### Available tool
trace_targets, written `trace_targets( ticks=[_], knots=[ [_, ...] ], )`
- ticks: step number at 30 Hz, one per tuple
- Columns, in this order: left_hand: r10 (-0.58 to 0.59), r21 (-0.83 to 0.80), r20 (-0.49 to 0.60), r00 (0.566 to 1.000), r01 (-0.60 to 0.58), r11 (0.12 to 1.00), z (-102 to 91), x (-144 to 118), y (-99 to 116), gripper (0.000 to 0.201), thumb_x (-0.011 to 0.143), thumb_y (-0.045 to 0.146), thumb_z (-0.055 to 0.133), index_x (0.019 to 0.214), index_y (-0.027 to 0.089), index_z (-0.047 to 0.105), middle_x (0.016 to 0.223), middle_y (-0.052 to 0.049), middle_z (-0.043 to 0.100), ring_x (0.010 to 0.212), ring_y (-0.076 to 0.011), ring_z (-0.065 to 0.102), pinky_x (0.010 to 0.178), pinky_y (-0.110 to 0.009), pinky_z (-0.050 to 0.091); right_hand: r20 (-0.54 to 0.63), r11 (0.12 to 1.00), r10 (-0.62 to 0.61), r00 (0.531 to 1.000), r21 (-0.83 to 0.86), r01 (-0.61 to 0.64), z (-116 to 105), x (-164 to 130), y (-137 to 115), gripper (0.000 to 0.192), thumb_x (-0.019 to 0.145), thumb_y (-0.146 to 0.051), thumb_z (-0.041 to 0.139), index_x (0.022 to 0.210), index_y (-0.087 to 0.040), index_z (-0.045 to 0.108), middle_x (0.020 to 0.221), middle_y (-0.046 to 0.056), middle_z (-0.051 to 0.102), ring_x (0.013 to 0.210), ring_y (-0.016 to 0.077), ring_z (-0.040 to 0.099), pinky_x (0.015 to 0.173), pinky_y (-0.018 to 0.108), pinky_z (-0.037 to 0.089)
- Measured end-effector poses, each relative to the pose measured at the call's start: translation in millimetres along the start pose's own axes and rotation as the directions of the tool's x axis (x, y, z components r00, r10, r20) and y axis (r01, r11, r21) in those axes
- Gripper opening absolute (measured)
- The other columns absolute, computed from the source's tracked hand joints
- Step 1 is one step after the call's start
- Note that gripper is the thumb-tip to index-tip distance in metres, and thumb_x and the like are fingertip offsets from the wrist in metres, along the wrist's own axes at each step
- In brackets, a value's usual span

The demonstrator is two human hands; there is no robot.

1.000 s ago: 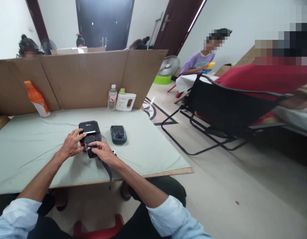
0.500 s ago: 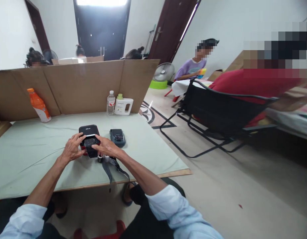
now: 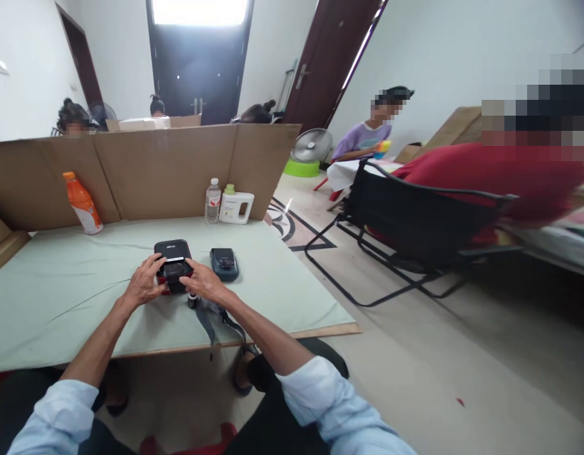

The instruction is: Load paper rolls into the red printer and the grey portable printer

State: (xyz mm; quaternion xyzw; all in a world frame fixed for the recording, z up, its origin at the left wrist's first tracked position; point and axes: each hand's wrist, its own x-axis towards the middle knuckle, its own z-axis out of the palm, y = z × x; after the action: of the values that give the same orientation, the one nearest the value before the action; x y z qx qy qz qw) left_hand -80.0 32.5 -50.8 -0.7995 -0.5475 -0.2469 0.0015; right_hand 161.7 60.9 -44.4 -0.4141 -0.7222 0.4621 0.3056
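Observation:
A black-and-red boxy device [image 3: 172, 247], which looks like a small label printer, sits on the pale green table cover in front of me. My left hand [image 3: 144, 280] grips its left side, thumb low at the front and fingers on the top edge. My right hand [image 3: 203, 279] holds the right side, with the thumb against the dark front piece [image 3: 177, 284]. Fingers hide much of both sides. Just right of it lies a dark grey device [image 3: 224, 263] with a clear window. A small roll [image 3: 192, 301] and dark straps [image 3: 206, 325] lie near my right wrist.
A cardboard screen [image 3: 164, 170] borders the table's back. Before it stand an orange bottle [image 3: 85, 205], a clear water bottle [image 3: 212, 202] and a white jug [image 3: 236, 207]. To the right, a person in red [image 3: 491, 174] occupies a black folding chair [image 3: 415, 215]; others sit farther off.
The dark front piece stuck out toward me and now sits closer against the device. Both hands stay on its sides. The view has shifted slightly.

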Motion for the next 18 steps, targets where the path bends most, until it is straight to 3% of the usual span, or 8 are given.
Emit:
trace_targets(
  ticks=[3,9,18],
  knots=[
    [0.004,-0.055,-0.044,0.999,-0.006,0.998,4.5,-3,-3,0.077,0.075,0.025,0.074,0.149,0.022,0.051,0.158,-0.016,0.048,0.145,-0.0362,0.049,0.119,-0.055,0.046,-0.043,0.989,-0.005,0.999,0.147,0.011,8,0,9,0.080,0.083,-0.029,0.070,0.157,-0.014,0.045,0.067,-0.003,0.070,0.055,0.0154,0.064,0.058,0.026,0.052],
    [-0.026,-0.069,-0.088,0.996,0.020,0.997,6.9,-5,-7,0.070,0.078,0.029,0.074,0.145,0.022,0.054,0.162,-0.018,0.041,0.145,-0.0368,0.050,0.116,-0.052,0.049,-0.017,0.935,-0.001,1.000,0.354,0.007,14,-6,5,0.072,0.079,-0.028,0.069,0.148,-0.012,0.054,0.068,-0.002,0.071,0.057,0.0132,0.064,0.055,0.023,0.051],
    [-0.160,-0.091,-0.058,0.985,0.154,0.984,18.4,-11,-14,0.084,0.075,0.032,0.080,0.152,0.024,0.048,0.163,-0.019,0.040,0.147,-0.0395,0.049,0.115,-0.054,0.049,-0.023,0.950,0.009,1.000,0.313,-0.002,11,-6,7,0.041,0.079,-0.027,0.066,0.117,-0.012,0.069,0.065,-0.003,0.064,0.055,0.0128,0.060,0.055,0.024,0.049]
  ],
)
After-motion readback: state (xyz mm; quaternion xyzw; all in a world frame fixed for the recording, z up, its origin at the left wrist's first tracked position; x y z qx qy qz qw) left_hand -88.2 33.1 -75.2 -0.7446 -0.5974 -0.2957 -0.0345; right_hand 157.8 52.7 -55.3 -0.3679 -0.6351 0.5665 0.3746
